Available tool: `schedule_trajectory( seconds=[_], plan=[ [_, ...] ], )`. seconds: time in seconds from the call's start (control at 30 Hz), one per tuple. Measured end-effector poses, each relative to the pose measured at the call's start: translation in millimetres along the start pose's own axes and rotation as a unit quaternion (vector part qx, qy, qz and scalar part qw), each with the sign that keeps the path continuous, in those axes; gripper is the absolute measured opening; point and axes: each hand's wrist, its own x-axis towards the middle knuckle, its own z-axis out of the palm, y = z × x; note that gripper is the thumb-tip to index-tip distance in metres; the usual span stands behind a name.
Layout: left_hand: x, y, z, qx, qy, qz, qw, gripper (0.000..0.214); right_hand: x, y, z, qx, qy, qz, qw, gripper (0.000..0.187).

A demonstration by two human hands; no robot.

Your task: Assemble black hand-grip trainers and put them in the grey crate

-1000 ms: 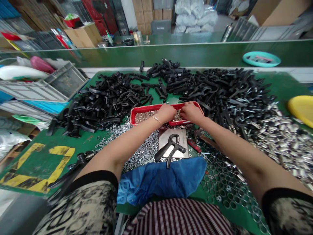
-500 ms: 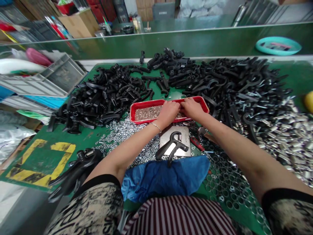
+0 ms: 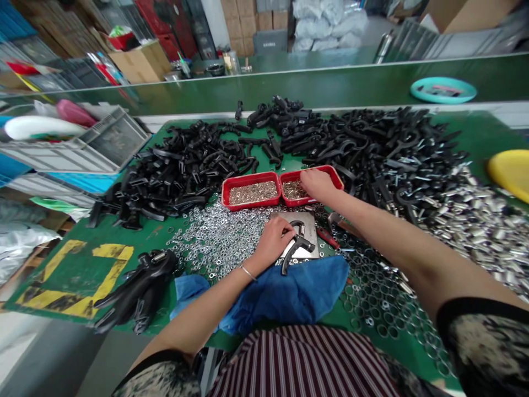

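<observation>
My left hand (image 3: 270,241) lies at the metal plate (image 3: 312,225), its fingers curled over one handle of a black hand grip strengthener (image 3: 298,246). A small coil spring shows at the top of that grip; the handle under my fingers is mostly hidden. Further forward, my right hand (image 3: 319,184) reaches into the right red tray (image 3: 295,203), which holds small brass-coloured parts. Its fingertips are bent down among them, and anything pinched there is hidden. Beside it stands the left red tray (image 3: 252,206), filled with similar tiny parts. A blue cloth (image 3: 297,292) lies in front of the plate.
Black handles (image 3: 185,160) are heaped at the back left, more black parts (image 3: 355,132) at the back right. Loose nuts (image 3: 219,237), metal rings (image 3: 384,306) and silver cylinders (image 3: 475,237) cover the table. A red-handled tool (image 3: 328,238) and assembled black grips (image 3: 142,286) lie nearby.
My left hand has come back from the red trays to the grip strengthener on the plate. My right hand stays in the right tray. The view has shifted slightly.
</observation>
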Motion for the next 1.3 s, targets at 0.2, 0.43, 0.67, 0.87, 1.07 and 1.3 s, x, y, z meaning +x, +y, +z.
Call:
schedule_trajectory(
  seconds=[0.2,0.43,0.67,0.87,1.07,1.3],
  plan=[
    [-1,9,-3.7,0.087,-0.054,0.091,0.991,0.014,-55,-20,-13,0.169,0.056,-0.044,0.983,0.021],
    [12,-7,-10.6,-0.013,-0.086,0.129,0.988,0.011,-123,-7,20,0.265,-0.030,-0.021,0.964,0.015],
    [14,-7,-9.3,0.142,-0.144,0.216,0.955,0.025,-119,-1,29,0.285,-0.046,-0.010,0.957,0.015],
    [-11,15,-12.7,0.268,-0.143,0.212,0.929,0.031,-117,-14,18,0.150,-0.048,-0.064,0.985,0.012],
    [-36,37,-8.0,0.320,-0.135,0.132,0.928,0.043,-102,-37,-3,-0.099,-0.076,-0.211,0.969,0.015],
    [-39,36,-2.1,0.321,-0.130,0.113,0.931,0.037,-148,18,-26,-0.192,-0.028,-0.072,0.978,0.030]
  ],
)
